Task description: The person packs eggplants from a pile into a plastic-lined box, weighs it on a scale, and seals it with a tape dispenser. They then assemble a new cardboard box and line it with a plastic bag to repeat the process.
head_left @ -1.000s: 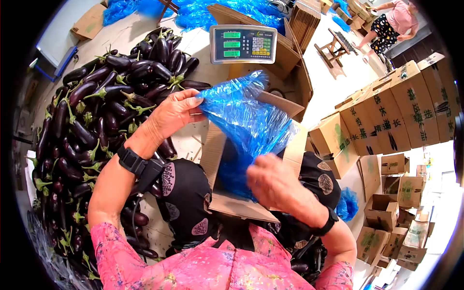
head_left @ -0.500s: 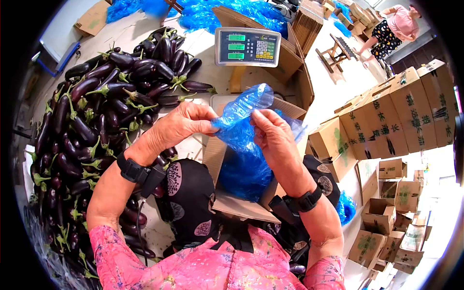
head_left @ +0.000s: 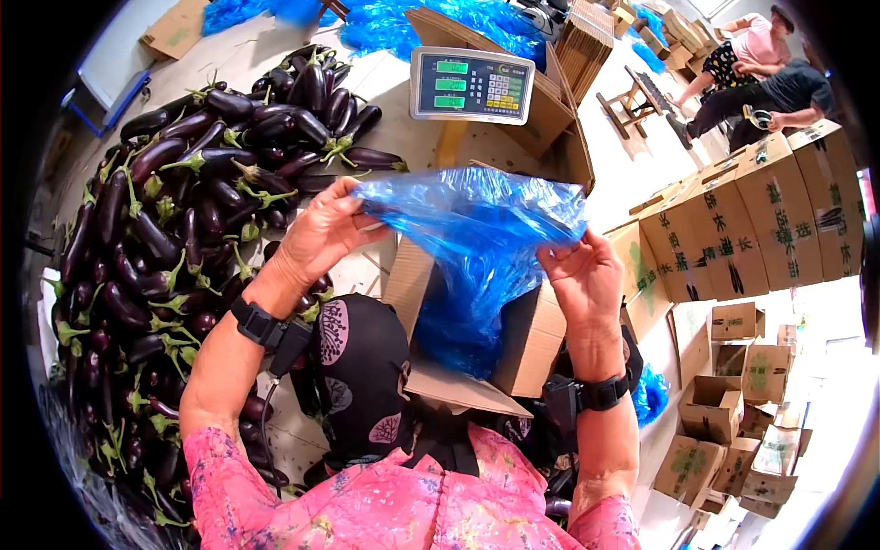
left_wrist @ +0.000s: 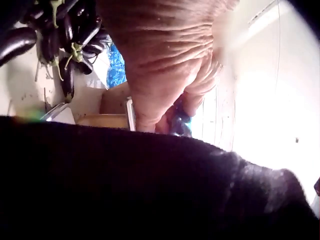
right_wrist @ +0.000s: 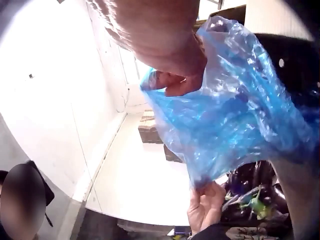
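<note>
A thin blue plastic bag [head_left: 477,220] is stretched wide between my two hands, its lower part hanging down inside an open cardboard box [head_left: 532,353]. My left hand [head_left: 325,229] pinches one corner of the bag's rim between thumb and fingers. Opposite it, my right hand [head_left: 587,280] pinches the other end of the rim. In the right wrist view the blue bag [right_wrist: 225,115] spreads between both hands. The left wrist view is mostly blocked by dark cloth, with the left hand [left_wrist: 165,60] above it. The box stands between my knees.
A large heap of eggplants [head_left: 183,220] covers the floor at left. A digital scale display [head_left: 472,85] stands ahead, beside cardboard flaps. Printed cartons [head_left: 733,220] line the right side, with smaller boxes [head_left: 710,408] below them. Two people are at the upper right near a wooden stool [head_left: 632,105].
The hands came together at the bag's top, then drew apart, spreading its mouth wide. My right hand moved right, the left one left. A second person has appeared at the upper right.
</note>
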Demonstrator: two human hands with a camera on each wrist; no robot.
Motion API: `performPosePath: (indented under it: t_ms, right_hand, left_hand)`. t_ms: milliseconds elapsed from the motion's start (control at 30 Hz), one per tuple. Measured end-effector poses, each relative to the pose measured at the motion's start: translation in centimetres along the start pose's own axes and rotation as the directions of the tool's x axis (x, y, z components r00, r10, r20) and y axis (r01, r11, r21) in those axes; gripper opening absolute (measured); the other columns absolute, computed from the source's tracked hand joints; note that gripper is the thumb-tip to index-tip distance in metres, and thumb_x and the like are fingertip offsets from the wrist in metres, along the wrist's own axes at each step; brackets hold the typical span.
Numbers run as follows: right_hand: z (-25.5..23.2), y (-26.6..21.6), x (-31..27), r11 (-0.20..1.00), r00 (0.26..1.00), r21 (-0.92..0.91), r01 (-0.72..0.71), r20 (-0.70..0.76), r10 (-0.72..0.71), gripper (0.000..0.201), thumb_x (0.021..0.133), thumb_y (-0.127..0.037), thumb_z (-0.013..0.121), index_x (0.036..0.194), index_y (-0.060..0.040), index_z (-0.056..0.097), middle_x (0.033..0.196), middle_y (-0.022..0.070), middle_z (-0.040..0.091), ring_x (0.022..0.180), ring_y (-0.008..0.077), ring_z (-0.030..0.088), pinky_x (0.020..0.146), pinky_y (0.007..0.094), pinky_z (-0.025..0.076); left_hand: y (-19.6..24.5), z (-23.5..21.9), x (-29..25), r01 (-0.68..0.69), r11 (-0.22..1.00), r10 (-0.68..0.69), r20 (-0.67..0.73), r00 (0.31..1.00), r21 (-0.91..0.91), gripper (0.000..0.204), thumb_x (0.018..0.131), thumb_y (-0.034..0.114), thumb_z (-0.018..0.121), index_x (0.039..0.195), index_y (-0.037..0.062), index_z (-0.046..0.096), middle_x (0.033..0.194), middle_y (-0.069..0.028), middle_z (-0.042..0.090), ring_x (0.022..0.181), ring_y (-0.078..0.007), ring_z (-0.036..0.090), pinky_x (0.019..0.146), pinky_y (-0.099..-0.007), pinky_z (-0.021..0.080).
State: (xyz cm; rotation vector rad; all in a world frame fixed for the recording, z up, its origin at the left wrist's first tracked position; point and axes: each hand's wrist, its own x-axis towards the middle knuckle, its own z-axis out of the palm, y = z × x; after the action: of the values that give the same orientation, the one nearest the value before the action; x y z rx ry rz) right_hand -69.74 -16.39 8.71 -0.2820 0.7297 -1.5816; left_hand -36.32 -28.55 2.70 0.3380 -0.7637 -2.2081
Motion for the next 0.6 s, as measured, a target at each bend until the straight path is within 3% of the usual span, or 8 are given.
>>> performPosePath:
  t_ms: [67,100,200,233,367,467,500,600]
  right_hand:
    - [-0.4,-0.9,-0.1,0.999,0.999,-0.008,0.047,-0.008,-0.047,0.018,0.099,-0.017,0.05,0.111,-0.0065,0.059,0.112,0.0118,0.068,0.107,0.028,0.065,0.096,0.0485,0.048]
    - [-0.3,-1.4,-0.4,0.996,0.996,-0.022,0.083,0.014,-0.083,0.018,0.099,-0.016,0.05,0.112,-0.0062,0.058,0.113,0.0119,0.068,0.106,0.0275,0.065,0.096,0.048,0.048]
    - [-1.8,-2.9,-0.9,0.992,0.988,0.018,0.128,0.086,-0.129,0.016,0.099,-0.013,0.052,0.113,-0.0053,0.057,0.111,0.0109,0.067,0.104,0.0252,0.064,0.096,0.0448,0.049]
    - [-3.4,-3.8,-1.1,0.995,0.994,0.0,0.097,0.054,-0.097,0.016,0.099,-0.013,0.052,0.112,-0.0051,0.058,0.11,0.011,0.068,0.104,0.0256,0.064,0.096,0.0444,0.049]
    - [-5.0,-5.2,-2.6,0.998,0.999,-0.066,0.008,0.045,-0.005,0.016,0.099,-0.013,0.052,0.109,-0.0046,0.06,0.106,0.0105,0.069,0.103,0.0256,0.065,0.096,0.0425,0.05]
    - [-3.7,-7.3,-3.0,0.986,0.994,-0.138,0.098,-0.043,-0.105,0.017,0.098,-0.013,0.052,0.11,-0.0045,0.06,0.106,0.0108,0.07,0.102,0.0256,0.065,0.097,0.0432,0.049]
    - [-4.7,-8.3,-3.0,0.999,0.996,-0.03,0.036,0.077,-0.034,0.016,0.099,-0.013,0.051,0.111,-0.005,0.059,0.101,0.0104,0.069,0.099,0.0221,0.066,0.093,0.0406,0.052]
    - [-4.1,-8.1,-2.0,0.99,0.923,-0.026,-0.136,0.359,0.136,0.015,0.1,-0.014,0.051,0.11,-0.0057,0.059,0.094,0.0062,0.068,0.091,0.0182,0.066,0.083,0.0361,0.054]
  left_hand:
    - [0.2,-0.3,-0.2,-0.049,0.995,0.048,-0.007,0.999,-0.085,0.014,0.099,0.013,0.059,0.112,0.0122,0.06,0.113,-0.0038,0.066,0.109,-0.0215,0.063,0.098,-0.0496,0.05]
    - [0.3,-0.4,-0.5,-0.056,0.991,0.056,0.0,0.998,-0.121,0.015,0.099,0.012,0.058,0.114,0.0118,0.061,0.112,-0.0045,0.066,0.106,-0.0198,0.064,0.096,-0.0437,0.053]
    - [0.1,-1.8,-1.3,-0.169,0.975,0.153,-0.114,0.982,-0.148,0.016,0.098,0.011,0.058,0.114,0.0092,0.058,0.11,-0.0062,0.067,0.101,-0.0195,0.066,0.094,-0.0407,0.054]
    - [0.0,-2.2,-1.6,-0.203,0.975,0.183,-0.194,0.964,-0.089,0.016,0.098,0.012,0.058,0.114,0.0076,0.058,0.106,-0.0051,0.067,0.098,-0.0168,0.066,0.091,-0.0346,0.055]
    - [-0.3,-1.6,-2.5,-0.14,0.974,0.171,-0.177,0.969,0.176,0.013,0.099,0.012,0.056,0.11,0.007,0.057,0.099,-0.0013,0.064,0.09,-0.0107,0.062,0.086,-0.0287,0.053]
    - [0.8,0.5,-2.3,-0.094,0.829,0.162,-0.075,0.984,0.551,0.012,0.099,0.012,0.054,0.11,0.0069,0.056,0.098,-0.0009,0.064,0.09,-0.0101,0.061,0.087,-0.0281,0.052]
    - [0.9,0.9,-1.7,-0.123,0.678,0.249,-0.069,0.966,0.725,0.011,0.1,0.013,0.054,0.11,0.0073,0.056,0.099,-0.0021,0.065,0.091,-0.0113,0.062,0.09,-0.0307,0.052]
    - [1.3,2.5,-0.5,-0.125,0.89,0.194,-0.115,0.974,0.438,0.013,0.101,0.018,0.055,0.109,0.0076,0.056,0.101,-0.0033,0.065,0.096,-0.0144,0.062,0.091,-0.0338,0.05]
